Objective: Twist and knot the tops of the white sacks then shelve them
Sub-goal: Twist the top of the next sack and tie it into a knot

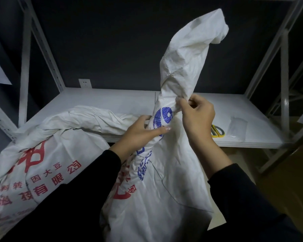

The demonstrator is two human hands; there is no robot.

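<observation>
- White woven plastic, printed blue and red: the sack stands just in front of the shelf. Its twisted neck rises between our hands and the loose top flops over above.
- Our left hand wraps the neck low down, which we judge locks the twist. Our right hand pinches the cloth just above, fingers curled into a fold, likely to turn it further or start the loop.
- We see no knot tied yet, so shelving looks some way off.
- A second white sack with red lettering leans at our left, its top draped over the shelf's front edge.
- The shelf shows bare room in the middle and back. Yellow-handled scissors and a small clear packet lie near its right front edge, where a swinging sack could sweep them off.
- Metal uprights bound each side.
</observation>
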